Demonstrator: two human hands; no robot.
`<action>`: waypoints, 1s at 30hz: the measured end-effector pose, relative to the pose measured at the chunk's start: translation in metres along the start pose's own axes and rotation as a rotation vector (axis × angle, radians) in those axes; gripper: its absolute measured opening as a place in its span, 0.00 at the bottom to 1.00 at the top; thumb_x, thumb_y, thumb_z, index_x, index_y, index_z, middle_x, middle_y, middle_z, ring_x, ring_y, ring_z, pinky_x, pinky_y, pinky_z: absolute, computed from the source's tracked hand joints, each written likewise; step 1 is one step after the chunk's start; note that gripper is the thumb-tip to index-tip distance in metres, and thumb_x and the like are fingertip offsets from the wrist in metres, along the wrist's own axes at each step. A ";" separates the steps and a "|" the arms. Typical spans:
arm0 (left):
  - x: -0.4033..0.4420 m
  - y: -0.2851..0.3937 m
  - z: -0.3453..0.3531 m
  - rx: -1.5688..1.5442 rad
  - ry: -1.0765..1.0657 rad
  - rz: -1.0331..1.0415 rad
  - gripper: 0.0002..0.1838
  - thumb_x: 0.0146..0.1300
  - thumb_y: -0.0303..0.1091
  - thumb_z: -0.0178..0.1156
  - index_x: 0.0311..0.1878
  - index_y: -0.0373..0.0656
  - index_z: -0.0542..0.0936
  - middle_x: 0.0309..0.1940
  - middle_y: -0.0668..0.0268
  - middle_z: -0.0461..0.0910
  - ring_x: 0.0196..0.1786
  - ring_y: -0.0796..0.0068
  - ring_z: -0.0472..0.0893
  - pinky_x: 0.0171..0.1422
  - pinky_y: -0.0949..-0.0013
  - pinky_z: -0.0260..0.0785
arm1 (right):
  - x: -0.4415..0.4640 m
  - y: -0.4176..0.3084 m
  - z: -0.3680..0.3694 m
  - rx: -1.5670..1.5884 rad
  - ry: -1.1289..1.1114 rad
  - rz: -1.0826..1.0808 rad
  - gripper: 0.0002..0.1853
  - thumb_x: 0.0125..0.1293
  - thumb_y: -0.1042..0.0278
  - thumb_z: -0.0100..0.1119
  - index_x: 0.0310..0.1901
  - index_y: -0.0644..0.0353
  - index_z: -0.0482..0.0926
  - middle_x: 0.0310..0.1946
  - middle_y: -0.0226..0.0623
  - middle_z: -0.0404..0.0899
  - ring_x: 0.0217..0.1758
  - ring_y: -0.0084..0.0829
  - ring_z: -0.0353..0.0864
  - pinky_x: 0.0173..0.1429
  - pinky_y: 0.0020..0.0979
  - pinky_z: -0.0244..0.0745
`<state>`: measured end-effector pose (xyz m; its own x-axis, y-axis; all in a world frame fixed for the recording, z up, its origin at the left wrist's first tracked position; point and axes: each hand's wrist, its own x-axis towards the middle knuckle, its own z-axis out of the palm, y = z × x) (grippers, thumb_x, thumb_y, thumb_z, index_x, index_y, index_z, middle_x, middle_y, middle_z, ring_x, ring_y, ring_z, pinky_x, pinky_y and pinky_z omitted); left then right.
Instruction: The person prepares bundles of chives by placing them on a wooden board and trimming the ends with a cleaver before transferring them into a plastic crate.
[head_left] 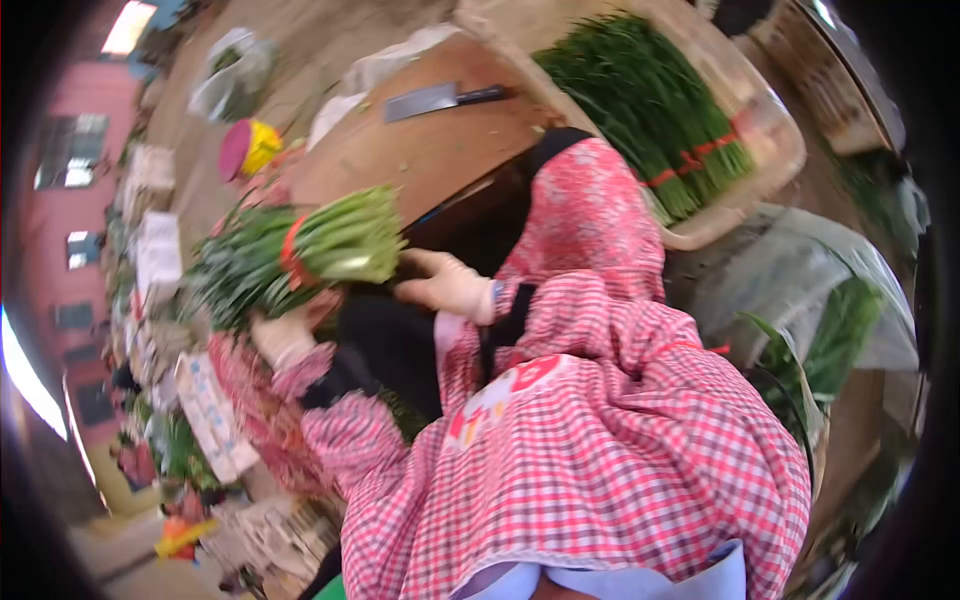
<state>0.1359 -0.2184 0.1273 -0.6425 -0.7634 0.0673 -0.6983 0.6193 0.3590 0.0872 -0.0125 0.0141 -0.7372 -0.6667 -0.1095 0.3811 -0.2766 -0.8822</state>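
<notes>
The bundle of leafy greens (350,240), tied with a red band (291,250), was held in the air at the left, its pale stalk ends to the right and its dark leaves to the left. The gloved left hand (285,338) gripped it from the near side, its fingers partly hidden by the leaves; the gloved right hand (445,287) was just beside the stalk ends, loosely spread, though I cannot tell whether it touched them. Beyond the hands stood the brown desk (440,160), bearing a cleaver (425,102) with its black handle to the right. At the far right, a tub (770,140) held more banded greens (630,95). Clear plastic (750,255) lay nearer on that side, while a yellow-and-pink container (262,147) was at the far left.
</notes>
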 end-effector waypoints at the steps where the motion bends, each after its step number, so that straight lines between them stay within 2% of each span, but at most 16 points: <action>1: 0.037 -0.042 0.043 -0.791 -0.107 -0.078 0.24 0.72 0.42 0.44 0.63 0.35 0.70 0.61 0.58 0.74 0.64 0.61 0.71 0.73 0.56 0.57 | 0.002 0.006 0.000 0.051 0.020 0.091 0.27 0.59 0.69 0.63 0.62 0.61 0.72 0.45 0.35 0.82 0.43 0.24 0.79 0.47 0.26 0.76; 2: 0.073 -0.083 0.084 -1.587 -0.221 -0.123 0.26 0.74 0.48 0.42 0.66 0.38 0.68 0.66 0.63 0.71 0.68 0.60 0.68 0.74 0.54 0.55 | 0.003 0.009 -0.001 0.113 0.023 0.085 0.27 0.60 0.69 0.64 0.63 0.60 0.71 0.42 0.31 0.81 0.36 0.21 0.76 0.40 0.25 0.74; 3: 0.040 -0.019 0.051 -1.863 -0.126 -0.558 0.29 0.74 0.54 0.40 0.66 0.41 0.68 0.67 0.62 0.69 0.69 0.59 0.66 0.74 0.50 0.54 | 0.004 0.011 -0.001 0.155 0.021 0.068 0.28 0.60 0.71 0.64 0.63 0.60 0.70 0.39 0.30 0.80 0.34 0.19 0.74 0.38 0.24 0.73; 5: 0.018 0.000 0.055 -1.083 -0.061 -0.349 0.29 0.73 0.55 0.41 0.66 0.45 0.69 0.67 0.63 0.70 0.70 0.58 0.65 0.74 0.47 0.53 | 0.003 0.004 -0.002 0.097 0.046 0.090 0.28 0.60 0.71 0.64 0.63 0.60 0.70 0.43 0.32 0.81 0.40 0.25 0.78 0.44 0.27 0.75; 6: 0.021 -0.003 0.058 -1.081 -0.063 -0.352 0.29 0.73 0.55 0.41 0.66 0.45 0.69 0.67 0.63 0.70 0.70 0.58 0.65 0.74 0.47 0.53 | 0.003 0.006 -0.001 0.097 0.048 0.094 0.28 0.60 0.71 0.64 0.63 0.60 0.70 0.43 0.32 0.81 0.40 0.25 0.78 0.44 0.27 0.75; 8: 0.032 -0.009 0.071 -1.899 -0.121 -0.808 0.28 0.73 0.55 0.42 0.66 0.47 0.70 0.67 0.64 0.70 0.69 0.59 0.67 0.73 0.47 0.55 | 0.007 0.015 -0.001 0.007 0.105 -0.159 0.27 0.59 0.72 0.65 0.62 0.60 0.71 0.48 0.36 0.82 0.49 0.32 0.79 0.54 0.31 0.74; 11: 0.026 -0.012 0.080 -1.932 -0.152 -0.874 0.27 0.73 0.54 0.43 0.65 0.46 0.70 0.66 0.63 0.71 0.67 0.59 0.69 0.71 0.46 0.57 | 0.032 0.026 -0.014 -0.355 -0.015 -0.292 0.28 0.57 0.67 0.68 0.60 0.59 0.73 0.53 0.40 0.80 0.58 0.34 0.76 0.63 0.32 0.69; 12: 0.012 -0.006 0.084 -1.519 -0.139 -0.587 0.24 0.73 0.49 0.47 0.65 0.45 0.70 0.65 0.62 0.71 0.66 0.57 0.70 0.71 0.46 0.59 | 0.028 0.004 -0.015 -0.534 -0.058 -0.404 0.29 0.54 0.61 0.70 0.58 0.58 0.75 0.53 0.41 0.80 0.57 0.34 0.77 0.63 0.32 0.70; 13: 0.001 -0.003 0.081 -1.521 -0.146 -0.585 0.24 0.73 0.49 0.47 0.65 0.45 0.70 0.65 0.62 0.71 0.66 0.57 0.70 0.71 0.46 0.59 | 0.030 -0.004 -0.014 -0.538 -0.052 -0.404 0.29 0.54 0.61 0.70 0.58 0.58 0.75 0.53 0.41 0.80 0.57 0.34 0.77 0.63 0.32 0.70; 15: -0.027 0.023 0.052 -1.979 -0.294 -0.590 0.24 0.72 0.44 0.50 0.65 0.42 0.69 0.65 0.59 0.71 0.67 0.56 0.69 0.72 0.47 0.59 | 0.036 -0.014 -0.010 -0.319 -0.040 -0.503 0.30 0.51 0.57 0.72 0.57 0.56 0.77 0.53 0.38 0.81 0.56 0.36 0.77 0.62 0.32 0.70; 16: -0.030 0.016 0.054 -2.152 -0.574 -0.337 0.25 0.71 0.42 0.52 0.66 0.40 0.67 0.66 0.57 0.69 0.67 0.56 0.68 0.73 0.45 0.57 | 0.041 -0.006 -0.014 -0.238 0.030 -0.379 0.29 0.51 0.60 0.72 0.56 0.57 0.77 0.52 0.37 0.81 0.55 0.33 0.77 0.61 0.32 0.71; 19: -0.076 0.062 0.026 -2.124 -0.512 -0.524 0.31 0.69 0.51 0.51 0.64 0.33 0.67 0.65 0.48 0.67 0.72 0.51 0.60 0.75 0.41 0.52 | 0.038 -0.045 -0.012 0.280 0.238 -0.457 0.34 0.51 0.65 0.71 0.61 0.58 0.71 0.52 0.34 0.79 0.56 0.29 0.74 0.60 0.31 0.70; 23: -0.108 0.059 0.036 -1.999 -1.101 -0.455 0.33 0.70 0.56 0.47 0.63 0.35 0.68 0.63 0.48 0.70 0.68 0.48 0.67 0.72 0.40 0.56 | 0.054 -0.068 -0.033 0.557 0.350 -0.608 0.41 0.53 0.58 0.74 0.66 0.60 0.64 0.58 0.29 0.73 0.60 0.28 0.71 0.65 0.31 0.64; 25: -0.122 0.060 0.034 -1.840 -1.395 -0.304 0.32 0.71 0.56 0.45 0.64 0.35 0.69 0.62 0.46 0.71 0.62 0.47 0.73 0.67 0.41 0.63 | 0.061 -0.074 -0.043 0.575 0.460 -0.646 0.34 0.53 0.67 0.72 0.61 0.60 0.67 0.53 0.33 0.76 0.54 0.27 0.74 0.61 0.31 0.69; 28: -0.121 0.042 0.026 -1.680 -1.589 -0.091 0.33 0.71 0.55 0.45 0.65 0.35 0.69 0.58 0.45 0.74 0.54 0.46 0.78 0.61 0.40 0.69 | 0.058 -0.072 -0.057 0.504 0.689 -0.391 0.32 0.55 0.68 0.72 0.61 0.61 0.68 0.52 0.35 0.77 0.53 0.28 0.75 0.60 0.31 0.68; 30: -0.095 0.038 0.020 -1.704 -1.454 0.128 0.32 0.70 0.51 0.48 0.67 0.35 0.67 0.57 0.46 0.75 0.54 0.49 0.79 0.60 0.45 0.71 | 0.063 -0.056 -0.068 0.551 0.673 -0.350 0.32 0.56 0.68 0.72 0.61 0.61 0.68 0.52 0.34 0.77 0.53 0.28 0.75 0.61 0.31 0.68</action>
<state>0.1639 -0.1185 0.1163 -0.9278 0.3639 -0.0823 -0.3191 -0.6597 0.6804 -0.0185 0.0081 0.0258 -0.9622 0.0095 -0.2722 0.1598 -0.7896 -0.5924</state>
